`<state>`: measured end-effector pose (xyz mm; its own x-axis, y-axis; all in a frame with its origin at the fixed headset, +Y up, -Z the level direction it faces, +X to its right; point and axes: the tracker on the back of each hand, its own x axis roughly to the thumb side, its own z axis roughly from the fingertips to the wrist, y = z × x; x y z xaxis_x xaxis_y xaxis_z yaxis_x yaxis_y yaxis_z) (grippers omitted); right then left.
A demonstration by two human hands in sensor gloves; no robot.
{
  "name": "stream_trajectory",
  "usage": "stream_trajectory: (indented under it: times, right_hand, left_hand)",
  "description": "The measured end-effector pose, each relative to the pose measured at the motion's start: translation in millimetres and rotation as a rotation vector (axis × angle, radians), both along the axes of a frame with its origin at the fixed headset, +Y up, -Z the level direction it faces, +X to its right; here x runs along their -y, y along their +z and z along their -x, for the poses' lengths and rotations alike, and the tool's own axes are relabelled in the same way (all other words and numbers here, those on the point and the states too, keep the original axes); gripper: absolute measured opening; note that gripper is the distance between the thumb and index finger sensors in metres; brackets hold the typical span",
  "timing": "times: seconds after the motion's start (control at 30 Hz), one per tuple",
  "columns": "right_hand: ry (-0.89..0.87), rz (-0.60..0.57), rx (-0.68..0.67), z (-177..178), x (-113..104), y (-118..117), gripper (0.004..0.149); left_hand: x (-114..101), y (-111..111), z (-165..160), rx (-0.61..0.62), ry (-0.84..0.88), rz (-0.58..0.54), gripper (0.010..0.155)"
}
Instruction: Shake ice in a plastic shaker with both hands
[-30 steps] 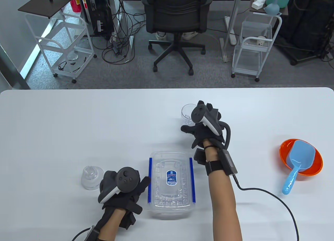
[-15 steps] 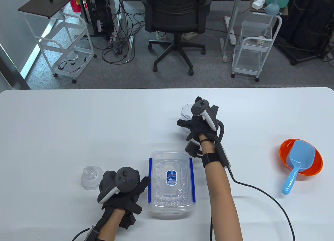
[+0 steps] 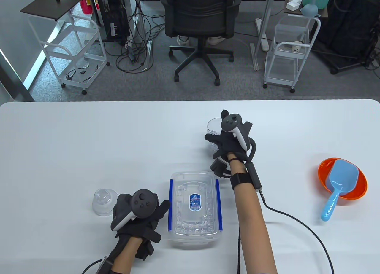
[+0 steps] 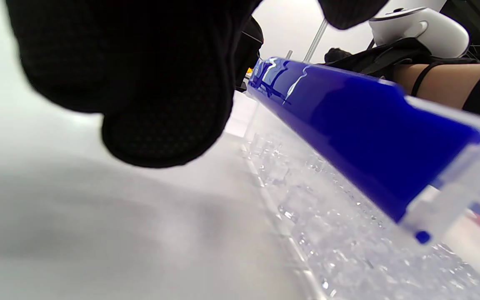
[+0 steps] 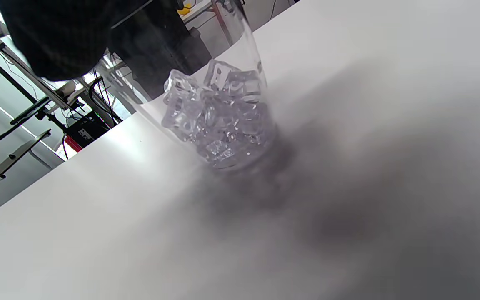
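The clear plastic shaker cup [image 3: 212, 126] stands upright on the white table, about a third full of ice cubes; it also shows in the right wrist view [image 5: 223, 121]. My right hand [image 3: 218, 128] wraps around it, thumb in front and fingers behind. The clear domed shaker lid [image 3: 102, 201] sits on the table just left of my left hand [image 3: 145, 217]. That hand rests open on the table and holds nothing. Its thumb reaches the left blue clip [image 4: 348, 137] of the closed clear ice box [image 3: 194, 210].
An orange bowl [image 3: 357, 194] with a light blue scoop [image 3: 338, 182] in it sits at the right. The right glove's black cable [image 3: 297, 219] trails over the table toward the front edge. Ice shows through the box wall [image 4: 327, 225].
My right hand has slid a little farther away and settled around the shaker cup, which has stayed in place. My left hand has not moved.
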<state>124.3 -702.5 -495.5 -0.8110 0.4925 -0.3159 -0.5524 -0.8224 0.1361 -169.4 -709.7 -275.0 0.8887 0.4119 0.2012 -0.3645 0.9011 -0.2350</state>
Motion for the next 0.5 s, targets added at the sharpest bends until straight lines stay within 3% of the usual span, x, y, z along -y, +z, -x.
stream_trajectory:
  times: [0.23,0.5]
  right_hand:
    - [-0.140,-0.190,-0.048,-15,-29,21,0.103]
    - [-0.116,-0.501,-0.253,-23,-63,82,0.100]
  left_hand:
    - [1,-1,-1,0.006,-0.011,-0.002,0.075]
    - [-3,1,-4,0.017,-0.039,-0.047,0.075]
